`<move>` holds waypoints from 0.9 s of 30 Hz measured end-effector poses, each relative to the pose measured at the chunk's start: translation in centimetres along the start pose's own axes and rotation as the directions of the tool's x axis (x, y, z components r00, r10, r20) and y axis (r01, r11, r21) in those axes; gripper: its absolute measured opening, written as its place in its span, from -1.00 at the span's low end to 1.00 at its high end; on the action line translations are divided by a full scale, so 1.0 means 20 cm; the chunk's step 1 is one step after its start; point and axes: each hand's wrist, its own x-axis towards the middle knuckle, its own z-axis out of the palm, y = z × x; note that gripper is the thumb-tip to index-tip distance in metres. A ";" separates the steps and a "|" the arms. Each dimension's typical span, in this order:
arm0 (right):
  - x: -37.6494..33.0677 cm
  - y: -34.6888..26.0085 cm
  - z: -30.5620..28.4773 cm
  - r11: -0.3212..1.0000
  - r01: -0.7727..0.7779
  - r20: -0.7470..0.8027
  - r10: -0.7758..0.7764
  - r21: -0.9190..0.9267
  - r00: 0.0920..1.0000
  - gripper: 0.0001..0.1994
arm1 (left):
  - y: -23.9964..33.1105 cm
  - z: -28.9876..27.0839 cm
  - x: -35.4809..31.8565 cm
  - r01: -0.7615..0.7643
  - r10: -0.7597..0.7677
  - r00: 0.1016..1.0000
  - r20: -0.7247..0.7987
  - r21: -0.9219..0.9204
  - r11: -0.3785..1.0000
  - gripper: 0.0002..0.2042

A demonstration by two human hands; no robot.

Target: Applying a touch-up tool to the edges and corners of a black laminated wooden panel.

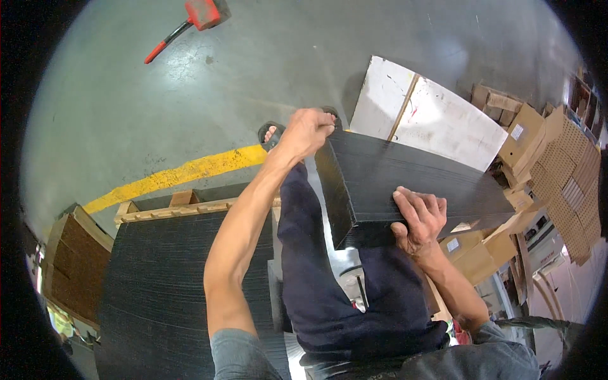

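In front of my legs stands a black block [405, 168] that looks like a stack of thin sheets, with fine lines along its surface and a rough left end. My left hand [309, 132] is closed at the block's far left corner, fingertips pinched together. Whatever lies between them is too small to make out. My right hand [421, 218] rests on the block's near edge, its fingers spread over the upper face and the thumb apart from them. To the left, beyond my left forearm, lies a larger black stack [171, 272] with similar lines, on a wooden pallet [180, 211].
A red-headed mallet [202, 14] lies on the grey floor at the far left. A yellow line [183, 170] crosses the floor. White boards [437, 117] lie behind the block. Cardboard boxes [529, 136] and perforated brown sheets [563, 171] crowd the right. A brown box [76, 266] stands far left.
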 end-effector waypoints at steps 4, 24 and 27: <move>-0.04 0.08 -0.02 0.999 -0.017 0.023 0.018 -0.047 1.000 -0.51 | 0.38 0.00 -0.18 -0.181 0.182 0.966 0.184 -0.022 0.983 -0.91; -0.05 0.07 0.01 0.994 -0.095 0.115 0.102 -0.061 0.988 -0.36 | -0.19 0.21 -0.02 -0.030 -0.019 0.994 -0.104 -0.453 0.891 -0.89; -0.04 0.02 0.02 0.995 -0.091 0.120 0.096 -0.046 0.988 -0.35 | -0.36 0.30 -0.02 -0.013 -0.136 0.968 -0.212 -0.582 0.813 -0.86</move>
